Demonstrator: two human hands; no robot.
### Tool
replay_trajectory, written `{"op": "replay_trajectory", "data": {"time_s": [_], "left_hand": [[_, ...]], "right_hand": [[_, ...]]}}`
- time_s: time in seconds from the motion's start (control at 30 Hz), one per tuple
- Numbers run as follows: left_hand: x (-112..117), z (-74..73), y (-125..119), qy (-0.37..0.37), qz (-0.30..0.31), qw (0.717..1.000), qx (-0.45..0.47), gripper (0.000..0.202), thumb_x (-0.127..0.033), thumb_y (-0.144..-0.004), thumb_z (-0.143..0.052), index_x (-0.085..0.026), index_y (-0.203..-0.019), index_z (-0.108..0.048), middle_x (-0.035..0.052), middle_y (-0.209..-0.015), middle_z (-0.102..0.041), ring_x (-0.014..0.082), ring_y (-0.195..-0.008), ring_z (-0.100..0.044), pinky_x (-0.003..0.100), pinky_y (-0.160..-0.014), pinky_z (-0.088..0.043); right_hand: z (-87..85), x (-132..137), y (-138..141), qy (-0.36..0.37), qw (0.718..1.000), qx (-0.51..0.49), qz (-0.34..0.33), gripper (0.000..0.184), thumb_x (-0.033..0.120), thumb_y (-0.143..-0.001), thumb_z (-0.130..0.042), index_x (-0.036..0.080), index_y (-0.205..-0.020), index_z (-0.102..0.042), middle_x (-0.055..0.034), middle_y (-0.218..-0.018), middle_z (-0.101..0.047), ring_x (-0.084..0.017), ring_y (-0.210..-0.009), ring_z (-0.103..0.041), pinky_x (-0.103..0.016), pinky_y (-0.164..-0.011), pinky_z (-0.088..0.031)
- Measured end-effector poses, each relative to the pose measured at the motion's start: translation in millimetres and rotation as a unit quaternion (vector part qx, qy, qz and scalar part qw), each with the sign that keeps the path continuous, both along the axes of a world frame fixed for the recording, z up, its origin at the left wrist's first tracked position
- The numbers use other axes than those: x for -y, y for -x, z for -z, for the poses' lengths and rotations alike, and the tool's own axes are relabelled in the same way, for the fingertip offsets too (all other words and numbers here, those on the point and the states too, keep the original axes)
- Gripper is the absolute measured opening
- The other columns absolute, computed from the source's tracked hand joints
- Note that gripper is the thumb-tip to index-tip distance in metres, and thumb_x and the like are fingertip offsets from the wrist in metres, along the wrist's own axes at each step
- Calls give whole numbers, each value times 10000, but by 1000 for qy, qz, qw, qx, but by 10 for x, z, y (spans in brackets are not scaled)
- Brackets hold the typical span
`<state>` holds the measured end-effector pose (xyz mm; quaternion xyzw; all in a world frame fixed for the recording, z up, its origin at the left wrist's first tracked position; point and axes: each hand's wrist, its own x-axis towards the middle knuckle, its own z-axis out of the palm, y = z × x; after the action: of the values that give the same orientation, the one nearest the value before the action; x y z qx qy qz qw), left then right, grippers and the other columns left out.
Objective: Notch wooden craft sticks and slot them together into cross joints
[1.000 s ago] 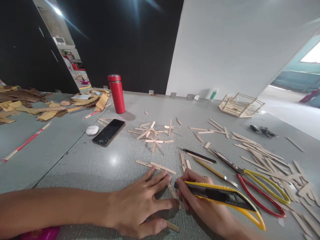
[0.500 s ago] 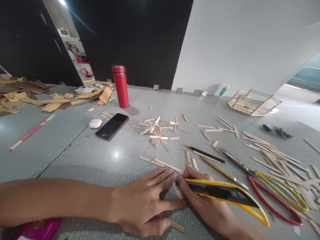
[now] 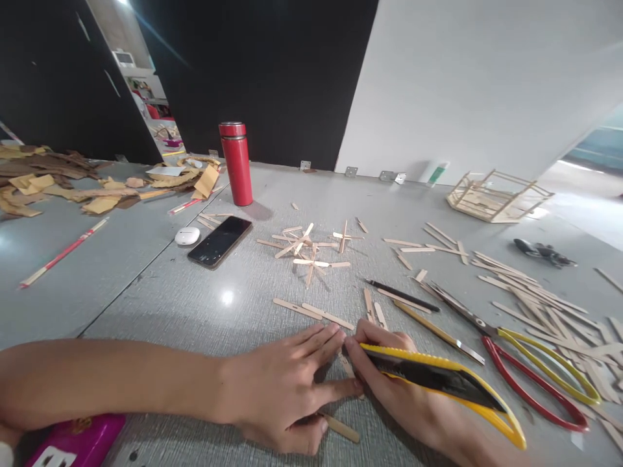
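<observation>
My left hand [image 3: 287,389] lies flat on the grey table [image 3: 170,305], fingers spread, pressing down a wooden craft stick [image 3: 346,367] that shows between the two hands. My right hand [image 3: 396,389] is closed around a yellow and black utility knife [image 3: 438,379], its tip at the stick beside my left fingertips. Another short stick [image 3: 341,428] pokes out from under my left thumb.
Red-and-yellow scissors [image 3: 530,353], a black pen [image 3: 402,295] and a pencil [image 3: 431,327] lie right of my hands. Loose sticks [image 3: 530,298] cover the right side; glued stick crosses [image 3: 306,250] sit mid-table. Farther off: phone [image 3: 220,241], earbud case [image 3: 187,235], red flask [image 3: 236,163], stick frame [image 3: 496,194], cardboard scraps [image 3: 73,188]. A pink item [image 3: 73,441] sits by my forearm.
The view has shifted slightly; both hands stay on the stick, the knife tip close to my left fingertips and drawn slightly nearer to them.
</observation>
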<state>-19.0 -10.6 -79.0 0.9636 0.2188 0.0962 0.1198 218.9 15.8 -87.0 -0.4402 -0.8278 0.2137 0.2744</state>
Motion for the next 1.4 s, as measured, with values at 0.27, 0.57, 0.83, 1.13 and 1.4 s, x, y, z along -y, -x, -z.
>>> {"op": "replay_trajectory", "data": {"time_s": [0.27,0.57,0.83,1.13,1.4], "left_hand": [[24,-43,-43,-1,0,1000,-27,683,-361,-968,-519,-87,-1569,-343,318,-1641,-247,428,-1554,-121,514,-1274,-200],[25,-52,-41,-3,-4,1000,-27,715,-333,-942,-547,-88,-1576,-326,333,-1626,-265,445,-1545,-137,526,-1268,-204],[17,-8,-44,-27,3,999,-36,714,-343,-959,-514,-71,-1582,-296,358,-1610,-273,456,-1538,-138,532,-1260,-219],[29,-16,-39,-36,2,999,-34,730,-371,-966,-508,-86,-1597,-279,315,-1631,-274,439,-1546,-161,529,-1252,-254],[24,-5,-41,-62,5,998,-32,734,-374,-960,-513,-70,-1592,-298,307,-1626,-301,444,-1539,-213,532,-1244,-268]], "right_hand": [[-110,28,103,22,999,47,-1,378,419,-1055,-390,262,-719,-460,14,-659,-560,-179,-630,-549,-348,-634,-502],[-47,28,84,33,998,53,-22,383,401,-1067,-400,263,-710,-407,36,-632,-520,-166,-589,-510,-362,-639,-481],[-49,49,37,34,998,37,-23,374,379,-1063,-422,257,-710,-433,40,-646,-523,-146,-565,-490,-327,-596,-445],[-28,20,46,59,998,25,2,383,451,-1059,-443,259,-728,-458,42,-650,-547,-150,-584,-509,-318,-571,-449],[-28,9,73,49,998,35,1,394,453,-1059,-431,260,-717,-448,48,-647,-520,-149,-582,-499,-317,-569,-456]]}}
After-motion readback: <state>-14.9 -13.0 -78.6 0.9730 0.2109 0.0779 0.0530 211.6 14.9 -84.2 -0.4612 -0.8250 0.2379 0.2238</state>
